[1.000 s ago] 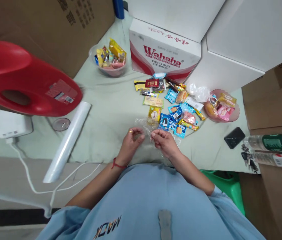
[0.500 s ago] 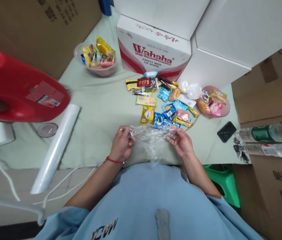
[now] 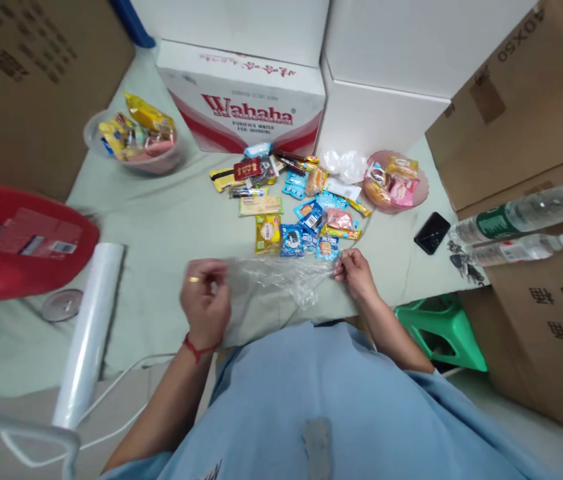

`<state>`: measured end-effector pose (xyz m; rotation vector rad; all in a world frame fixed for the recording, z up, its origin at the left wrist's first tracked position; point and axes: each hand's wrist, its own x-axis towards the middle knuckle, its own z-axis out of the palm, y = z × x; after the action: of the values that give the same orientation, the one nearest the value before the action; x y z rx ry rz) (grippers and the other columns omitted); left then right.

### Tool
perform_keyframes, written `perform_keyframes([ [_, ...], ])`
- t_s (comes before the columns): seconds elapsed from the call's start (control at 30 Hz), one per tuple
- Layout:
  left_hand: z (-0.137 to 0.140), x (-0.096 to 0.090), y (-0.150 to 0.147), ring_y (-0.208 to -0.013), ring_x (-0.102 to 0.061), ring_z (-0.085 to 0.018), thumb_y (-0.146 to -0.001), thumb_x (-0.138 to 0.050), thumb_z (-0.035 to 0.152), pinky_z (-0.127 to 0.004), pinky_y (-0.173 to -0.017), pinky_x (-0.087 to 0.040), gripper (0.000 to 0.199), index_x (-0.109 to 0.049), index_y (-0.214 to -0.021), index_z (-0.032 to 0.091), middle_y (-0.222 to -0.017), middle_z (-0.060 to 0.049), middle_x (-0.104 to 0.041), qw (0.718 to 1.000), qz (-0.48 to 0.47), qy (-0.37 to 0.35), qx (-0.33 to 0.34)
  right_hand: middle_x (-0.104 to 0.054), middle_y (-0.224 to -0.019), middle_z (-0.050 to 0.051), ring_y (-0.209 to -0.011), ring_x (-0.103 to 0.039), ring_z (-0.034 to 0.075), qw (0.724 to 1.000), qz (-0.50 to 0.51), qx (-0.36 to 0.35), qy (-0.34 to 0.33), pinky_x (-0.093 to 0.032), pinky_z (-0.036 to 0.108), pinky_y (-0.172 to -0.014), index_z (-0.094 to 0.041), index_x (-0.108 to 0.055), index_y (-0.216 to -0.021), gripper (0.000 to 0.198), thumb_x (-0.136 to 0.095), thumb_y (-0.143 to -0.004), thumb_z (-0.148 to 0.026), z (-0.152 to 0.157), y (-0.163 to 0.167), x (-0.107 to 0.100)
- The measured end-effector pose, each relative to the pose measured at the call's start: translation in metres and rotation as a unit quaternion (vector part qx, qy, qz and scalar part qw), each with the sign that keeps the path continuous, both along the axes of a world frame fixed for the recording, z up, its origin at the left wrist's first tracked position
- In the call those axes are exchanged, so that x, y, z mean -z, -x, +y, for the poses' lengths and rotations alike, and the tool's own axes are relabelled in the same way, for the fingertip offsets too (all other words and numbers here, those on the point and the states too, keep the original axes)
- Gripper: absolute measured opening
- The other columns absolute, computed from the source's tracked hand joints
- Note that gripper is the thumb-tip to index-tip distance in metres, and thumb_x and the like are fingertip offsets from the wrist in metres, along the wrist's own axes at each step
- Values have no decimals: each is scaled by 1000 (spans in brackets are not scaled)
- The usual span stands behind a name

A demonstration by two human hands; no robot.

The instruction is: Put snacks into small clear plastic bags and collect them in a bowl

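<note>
A thin, crumpled piece of clear plastic film (image 3: 286,275) stretches between my two hands, low over the cloth-covered table. My left hand (image 3: 206,297), a bit smeared by motion, is closed on the film's left end. The fingers of my right hand (image 3: 355,272) pinch its right end, close to the wrapped snacks. Just beyond the film lies a loose pile of these, among them a yellow packet (image 3: 268,233), a dark blue packet (image 3: 292,240) and a pink packet (image 3: 339,219).
Bowls of snacks stand at the back left (image 3: 161,160) and right (image 3: 424,193). Behind the pile is a Wahaha water carton (image 3: 241,110). A white roll (image 3: 88,327) and red jug (image 3: 21,240) are on the left. A phone (image 3: 432,233), keys and bottles (image 3: 521,217) lie right.
My left hand has moved left, away from my right hand, and the plastic film is now drawn out wider between them. The view has shifted and turned slightly.
</note>
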<state>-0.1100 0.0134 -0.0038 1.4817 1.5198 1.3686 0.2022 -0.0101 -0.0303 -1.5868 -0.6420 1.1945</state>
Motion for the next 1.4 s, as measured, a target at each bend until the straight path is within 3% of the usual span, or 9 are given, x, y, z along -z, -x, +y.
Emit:
perform_keyframes([
  [0.13,-6,-3,-29,-132,-56,-31,-84,-63,25,-59,-119,-37,43,-65,-127,23,-126,-10,-70,928,218,-107,282,-64,-72,-5,-56,-61,11,1000,18,-6,1,-50,19,-44,-24,-50,-89,33,-71,-80,-48,1,2,1],
  [0.27,-6,14,-30,-121,-65,-24,-96,-54,17,-56,-121,-36,24,-74,-103,28,-95,-3,-77,874,277,-156,366,-66,-74,-5,-57,-63,10,999,31,10,-3,-54,20,-47,-24,-49,-89,32,-72,-82,-46,6,-8,-1],
  [0.5,-32,30,40,-118,-70,-22,-96,-53,16,-48,-116,-47,31,-76,-112,30,-113,-5,-79,807,309,-136,485,-72,-74,-3,-61,-69,11,996,78,11,42,-62,23,-55,-23,-50,-83,25,-74,-85,-31,17,-30,-4],
  [0.6,-41,22,55,-127,-65,-25,-94,-50,18,-44,-108,-53,39,-71,-125,27,-131,-9,-74,833,297,-89,458,-72,-74,-2,-61,-70,12,996,77,6,55,-63,24,-55,-22,-51,-83,23,-72,-88,-28,21,-29,-5],
  [0.73,-40,4,38,-102,-68,-26,-96,-49,22,-47,-95,-53,28,-73,-109,24,-110,-9,-79,909,311,-75,267,-69,-72,-4,-63,-72,14,996,69,4,51,-61,23,-52,-23,-50,-85,25,-72,-89,-34,23,-23,-6],
  [0.83,-34,-1,6,-104,-66,-31,-95,-58,28,-54,-100,-46,21,-75,-104,22,-104,-10,-80,904,389,-90,155,-70,-73,-5,-63,-72,15,997,71,5,43,-61,25,-51,-25,-50,-93,32,-73,-90,-47,19,-15,-9],
  [1.07,-30,32,-37,-155,-37,-36,-104,-44,38,-67,-126,-9,54,-49,-157,27,-163,-15,-49,864,453,-27,220,-73,-77,-7,-69,-72,15,990,127,-58,-21,-59,23,-62,-27,-50,-137,91,-95,-58,-24,-11,7,-16],
  [1.23,-31,44,-22,-156,-37,-36,-106,-38,44,-74,-124,0,60,-37,-163,28,-171,-18,-33,846,476,6,242,-70,-70,-6,-57,-63,12,992,90,-92,-3,-49,20,-49,-21,-63,-116,56,-87,-66,-27,-25,-14,-24],
  [1.4,-35,45,-12,-151,-44,-36,-105,-39,49,-73,-125,5,68,-27,-167,24,-168,-19,-37,852,454,2,262,-66,-63,-8,-53,-58,12,989,14,-143,23,-48,23,-52,-22,-67,-104,41,-84,-68,-32,-33,-48,-24],
])
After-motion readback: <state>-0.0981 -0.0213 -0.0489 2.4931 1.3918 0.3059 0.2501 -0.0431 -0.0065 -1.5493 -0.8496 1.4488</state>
